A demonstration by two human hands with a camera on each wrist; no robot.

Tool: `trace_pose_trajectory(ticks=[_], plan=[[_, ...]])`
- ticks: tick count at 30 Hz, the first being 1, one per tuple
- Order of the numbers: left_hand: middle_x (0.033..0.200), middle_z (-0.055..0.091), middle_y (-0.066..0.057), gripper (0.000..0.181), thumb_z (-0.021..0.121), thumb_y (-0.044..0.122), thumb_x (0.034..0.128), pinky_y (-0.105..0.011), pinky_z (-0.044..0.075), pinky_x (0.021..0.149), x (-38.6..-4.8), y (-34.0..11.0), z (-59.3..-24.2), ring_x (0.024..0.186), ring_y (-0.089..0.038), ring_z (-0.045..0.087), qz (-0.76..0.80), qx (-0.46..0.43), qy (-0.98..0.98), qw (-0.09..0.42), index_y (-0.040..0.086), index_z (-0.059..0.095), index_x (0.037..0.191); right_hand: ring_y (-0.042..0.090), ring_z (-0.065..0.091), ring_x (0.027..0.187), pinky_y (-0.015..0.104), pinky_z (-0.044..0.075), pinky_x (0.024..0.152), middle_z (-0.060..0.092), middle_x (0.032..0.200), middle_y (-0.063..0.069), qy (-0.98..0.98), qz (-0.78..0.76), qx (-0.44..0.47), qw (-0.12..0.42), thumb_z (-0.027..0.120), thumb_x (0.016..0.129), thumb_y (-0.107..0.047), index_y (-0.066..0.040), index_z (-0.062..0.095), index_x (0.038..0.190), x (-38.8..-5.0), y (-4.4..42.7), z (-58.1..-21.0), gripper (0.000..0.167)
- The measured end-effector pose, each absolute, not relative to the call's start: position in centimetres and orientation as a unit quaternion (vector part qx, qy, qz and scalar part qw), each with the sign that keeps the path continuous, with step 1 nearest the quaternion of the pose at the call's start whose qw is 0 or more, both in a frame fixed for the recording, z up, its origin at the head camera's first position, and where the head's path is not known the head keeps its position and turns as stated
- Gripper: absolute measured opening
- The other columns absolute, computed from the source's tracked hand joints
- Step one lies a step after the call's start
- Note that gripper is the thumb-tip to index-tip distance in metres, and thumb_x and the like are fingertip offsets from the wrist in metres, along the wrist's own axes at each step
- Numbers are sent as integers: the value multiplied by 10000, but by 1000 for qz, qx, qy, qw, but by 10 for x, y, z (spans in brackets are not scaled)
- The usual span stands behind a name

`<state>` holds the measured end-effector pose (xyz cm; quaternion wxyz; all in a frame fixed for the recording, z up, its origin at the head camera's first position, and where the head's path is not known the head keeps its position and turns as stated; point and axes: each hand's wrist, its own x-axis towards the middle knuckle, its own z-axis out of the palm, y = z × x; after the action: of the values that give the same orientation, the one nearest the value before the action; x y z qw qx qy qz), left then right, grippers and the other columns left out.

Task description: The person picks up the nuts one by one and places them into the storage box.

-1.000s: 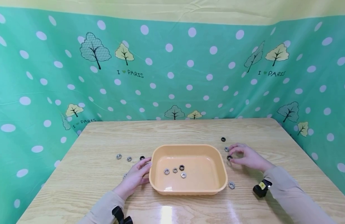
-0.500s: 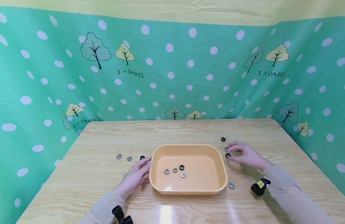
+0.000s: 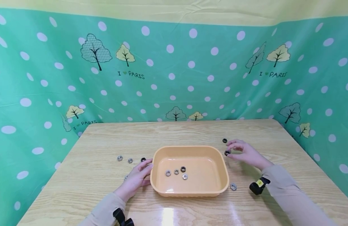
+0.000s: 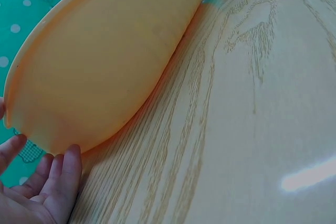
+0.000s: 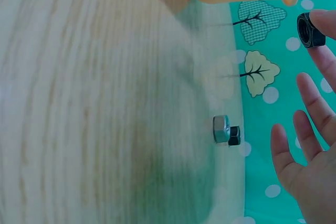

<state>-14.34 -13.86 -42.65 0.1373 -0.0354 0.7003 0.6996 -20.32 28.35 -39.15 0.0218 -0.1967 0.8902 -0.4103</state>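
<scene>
My right hand (image 3: 248,154) pinches a black hex nut (image 3: 227,153) between thumb and index finger, right of an orange plastic basin (image 3: 190,192). In the right wrist view this black nut is off the table, and the other fingers are spread. A silver nut (image 5: 221,128) and another black nut (image 5: 234,135) lie on the table near that hand. Inside the basin lie several nuts, among them a silver one (image 3: 168,173) and a dark one (image 3: 183,169). My left hand (image 3: 136,179) touches the basin's left end, its fingertips resting against the outer wall.
Left of the basin lie silver nuts (image 3: 120,158) and a black nut (image 3: 143,159), one partly covered by my left hand. Another silver nut (image 3: 233,186) sits by the basin's right front corner. A patterned green curtain (image 3: 174,78) hangs behind the wooden table (image 3: 120,135).
My right hand has moved a little back and left, lifting the black nut, which now covers the silver nut behind it in the head view. The left hand and basin stay put.
</scene>
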Motion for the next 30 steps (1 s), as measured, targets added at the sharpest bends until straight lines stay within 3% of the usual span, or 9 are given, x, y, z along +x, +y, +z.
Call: trace_pose_trajectory(ticks=[11, 19, 30], plan=[[1418, 403, -259, 538, 494, 271, 982, -406, 562, 865, -143, -139, -427, 1150, -291, 569, 700, -37, 701, 135, 25, 347, 1438, 336, 467, 1184, 565, 397, 1037, 542, 1235, 192, 882, -427, -197, 11, 714, 831, -126, -21, 678, 1024, -203, 274, -385, 223], [1418, 402, -260, 538, 489, 275, 984, -404, 561, 868, -144, -139, -427, 1152, -282, 567, 702, -33, 698, 138, 25, 345, 1439, -28, 453, 1091, 484, 428, 1037, 543, 1238, 190, 869, -445, -216, 4, 698, 844, -117, -16, 672, 1025, -206, 265, -379, 209], [1413, 406, -261, 542, 491, 278, 983, -401, 561, 869, -144, -139, -428, 1147, -279, 570, 701, -33, 699, 138, 22, 345, 1438, -53, 438, 1070, 543, 403, 1040, 551, 1207, 192, 861, -459, -221, -1, 697, 829, -58, 14, 666, 1016, -212, 258, -378, 203]])
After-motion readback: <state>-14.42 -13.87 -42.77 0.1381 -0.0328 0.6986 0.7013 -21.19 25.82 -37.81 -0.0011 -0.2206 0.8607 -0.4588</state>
